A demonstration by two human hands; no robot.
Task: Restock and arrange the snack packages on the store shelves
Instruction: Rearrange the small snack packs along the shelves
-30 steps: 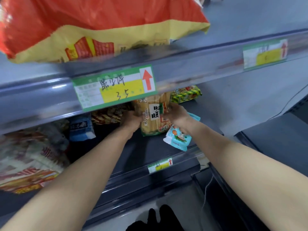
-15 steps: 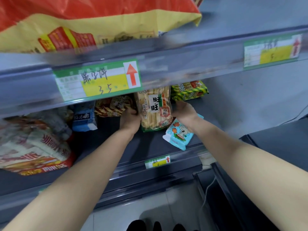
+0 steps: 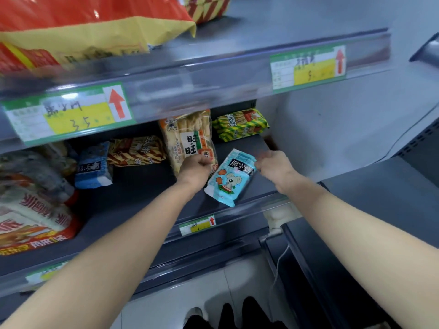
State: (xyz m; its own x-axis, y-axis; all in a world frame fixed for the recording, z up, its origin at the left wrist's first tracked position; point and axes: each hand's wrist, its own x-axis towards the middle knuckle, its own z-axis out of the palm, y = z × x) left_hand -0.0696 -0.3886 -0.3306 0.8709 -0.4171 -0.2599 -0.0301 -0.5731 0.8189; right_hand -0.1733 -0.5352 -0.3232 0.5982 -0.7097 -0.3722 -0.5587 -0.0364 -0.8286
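Two hands at shelf (image 3: pixel 142 188): left hand (image 3: pixel 195 167) grips base of glossy, upright rice-cracker pack (image 3: pixel 187 138); right hand (image 3: pixel 275 165) pinches top corner of flat, crinkled blue pouch (image 3: pixel 229 180) beside it. Earlier both held the rice-cracker pack.

Green-bordered price tags (image 3: pixel 69 115) with red arrows; white cable (image 3: pixel 281 260) against dark cabinet (image 3: pixel 380 186)

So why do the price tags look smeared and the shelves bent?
Head view: motion blur smears the left price tag and the right hand; the wide lens bows the upper shelf; glare streaks its clear strip; the blue bear packet reads sharp.
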